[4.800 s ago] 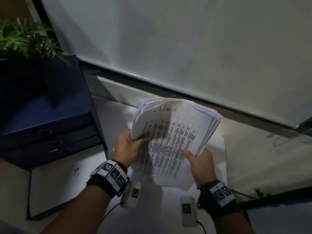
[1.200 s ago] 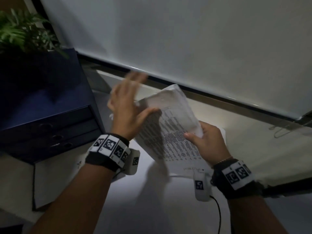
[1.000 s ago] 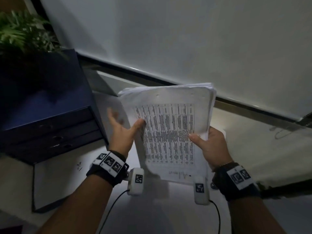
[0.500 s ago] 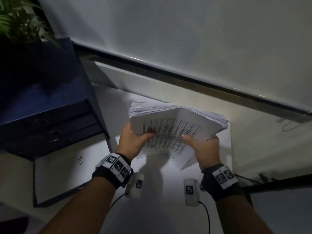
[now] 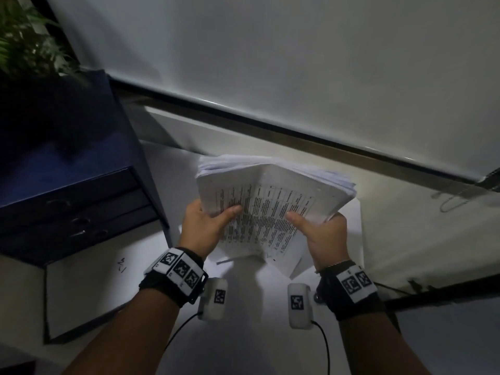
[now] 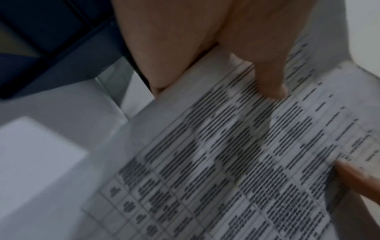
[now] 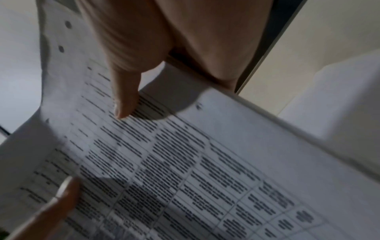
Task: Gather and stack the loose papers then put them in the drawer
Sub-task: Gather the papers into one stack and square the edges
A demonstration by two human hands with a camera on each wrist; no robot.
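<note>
Fingers of both hands were curled round a thick stack of papers [image 5: 270, 204], thumbs pressed on the printed top sheet, the other fingers hidden beneath. Far left in the head view: green plant [image 5: 29, 47] above a dark blue drawer unit [image 5: 67, 185], its drawers [image 5: 75, 207] all shut. A flat white sheet in a dark frame [image 5: 89, 288] lay on the white table [image 5: 243, 334] in front of the unit. Left hand [image 5: 203, 228] gripped the stack's left edge, thumb lying across the margin; the left wrist view showed that thumb on the table of printed text, print blurred. Stack was held above the table, just right of the drawer unit, tilted with its far edge raised and fanned, the top sheet creased down its middle. Another white sheet [image 5: 354, 239] lay on the table under and right of the stack. Right hand [image 5: 324, 234] gripped the stack's right edge, thumb on the print. Punch holes showed along the margin in the right wrist view. Both wrists wore dark bands with square markers. Behind, a pale wall [image 5: 297, 63].
</note>
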